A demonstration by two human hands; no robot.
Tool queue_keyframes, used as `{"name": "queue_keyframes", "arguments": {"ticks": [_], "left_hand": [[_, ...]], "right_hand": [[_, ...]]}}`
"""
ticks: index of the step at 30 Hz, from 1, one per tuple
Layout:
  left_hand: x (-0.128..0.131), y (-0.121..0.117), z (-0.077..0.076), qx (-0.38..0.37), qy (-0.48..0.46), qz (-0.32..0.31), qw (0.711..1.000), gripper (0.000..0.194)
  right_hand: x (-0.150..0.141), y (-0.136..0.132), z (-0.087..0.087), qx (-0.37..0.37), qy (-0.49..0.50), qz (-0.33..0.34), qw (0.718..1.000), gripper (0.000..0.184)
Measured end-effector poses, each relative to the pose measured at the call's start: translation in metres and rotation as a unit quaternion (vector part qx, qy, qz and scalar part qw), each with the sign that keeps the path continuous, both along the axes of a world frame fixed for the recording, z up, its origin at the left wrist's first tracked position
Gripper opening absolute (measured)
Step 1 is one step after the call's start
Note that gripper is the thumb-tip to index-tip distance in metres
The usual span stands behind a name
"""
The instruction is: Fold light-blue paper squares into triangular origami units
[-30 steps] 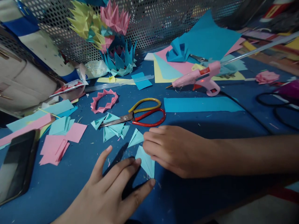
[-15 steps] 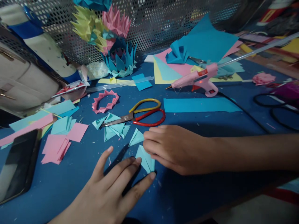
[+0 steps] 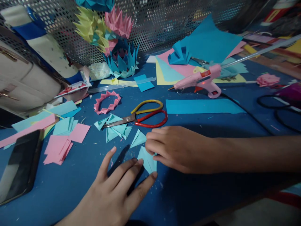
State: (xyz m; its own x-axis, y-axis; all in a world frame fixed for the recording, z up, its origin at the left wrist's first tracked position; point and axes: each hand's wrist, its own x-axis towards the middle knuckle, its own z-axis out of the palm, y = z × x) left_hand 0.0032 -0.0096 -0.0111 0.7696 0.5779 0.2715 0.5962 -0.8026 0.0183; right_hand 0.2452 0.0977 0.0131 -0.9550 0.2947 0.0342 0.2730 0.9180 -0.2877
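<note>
A light blue paper piece [image 3: 147,158] with creased folds lies on the blue table between my two hands. My left hand [image 3: 115,194] is open, fingers spread, its thumb and a fingertip touching the paper's lower corner and left edge. My right hand [image 3: 176,149] is closed at the paper's right edge, its fingertips partly hidden. Just above the paper rests a folded light blue triangle [image 3: 138,139]. Scissors [image 3: 134,117] with one yellow and one red handle lie beyond, their blades across a pile of similar folded triangles [image 3: 117,131].
Pink paper squares [image 3: 56,149] and a phone [image 3: 20,166] lie to the left. A pink zigzag paper ring [image 3: 107,102] sits near the scissors. Farther back are a pink glue gun [image 3: 199,80], a blue paper strip [image 3: 202,106] and paper flowers [image 3: 122,59] before a perforated metal panel.
The paper's lower corner now reaches less far down, and my left thumb sits slightly higher with it. My right hand has shifted only slightly. The whole view has drifted a little.
</note>
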Motion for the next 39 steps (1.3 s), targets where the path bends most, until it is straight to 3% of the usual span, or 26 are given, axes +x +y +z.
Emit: {"name": "queue_keyframes", "arguments": {"ticks": [3,7,13,17,32,36,39], "left_hand": [[-0.001,0.0,0.002,-0.01,0.017,-0.003,1.0,0.065],[-0.001,0.0,0.002,-0.006,0.018,-0.003,1.0,0.067],[0.003,0.0,-0.003,0.015,-0.019,0.01,1.0,0.067],[0.006,-0.001,-0.007,0.028,-0.036,0.025,0.999,0.046],[0.004,-0.001,-0.01,0.031,-0.038,0.028,0.998,0.045],[0.004,-0.001,-0.009,0.025,-0.035,0.025,0.999,0.057],[0.002,0.0,-0.006,0.014,-0.019,0.01,1.0,0.065]], "right_hand": [[0.007,0.008,0.003,-0.03,0.055,0.039,0.997,0.016],[0.02,0.012,0.002,-0.004,0.106,0.125,0.986,0.019],[0.033,0.01,-0.012,0.006,0.088,0.138,0.986,0.03],[0.033,0.011,-0.013,0.013,0.066,0.154,0.986,0.032],[0.035,0.016,-0.019,0.033,0.084,0.077,0.993,0.027],[0.037,0.02,-0.022,0.045,0.085,0.036,0.995,0.029],[0.033,0.017,-0.021,0.006,0.11,0.026,0.994,0.032]]}}
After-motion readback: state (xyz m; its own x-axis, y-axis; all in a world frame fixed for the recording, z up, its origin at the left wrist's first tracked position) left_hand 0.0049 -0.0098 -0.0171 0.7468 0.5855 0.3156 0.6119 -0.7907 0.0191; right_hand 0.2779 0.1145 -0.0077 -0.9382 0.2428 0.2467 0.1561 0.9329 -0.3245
